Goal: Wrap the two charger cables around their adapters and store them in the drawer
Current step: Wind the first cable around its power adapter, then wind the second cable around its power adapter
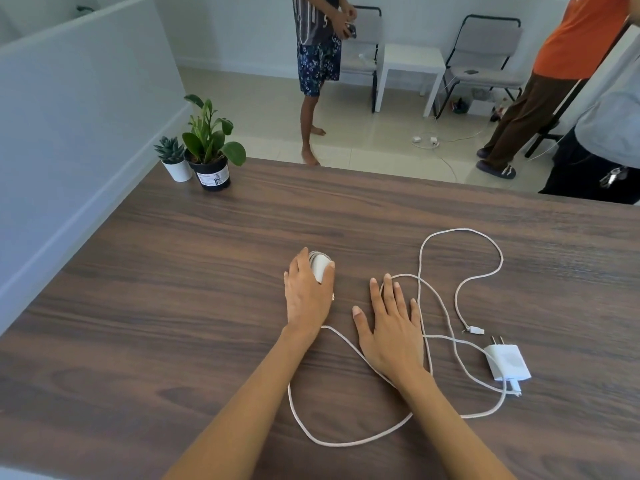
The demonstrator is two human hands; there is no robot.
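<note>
Left hand (308, 292) sits on the bench (173, 271), fingers curled round a white adapter (320, 268) that already carries some turns of cable. A loose run of that cable (301, 407) trails back toward the person and sweeps in a wide loop under the right forearm.

Right hand (391, 334) lies flat, palm down, fingers straight and slightly spread, resting on cable strands and gripping nothing.

Second adapter (507, 362) lies on the bench to the right of the right hand and a little nearer the person, apart from it. Its long axis runs diagonally, prongs pointing away and left, cable leaving the near end. Its cable (460, 233) loops out over the bench; the free plug (476, 330) lies just beyond the prongs.

Judgement: the right hand is the nearer one for this second adapter. The left hand's wrap looks unfinished, given the slack lying out.

No drawer in view.

Writing: the black plant pot (212, 176) has a white label, print too small to read. No brand visible on either adapter. A white pot (178, 169) with a succulent stands beside it.
</note>
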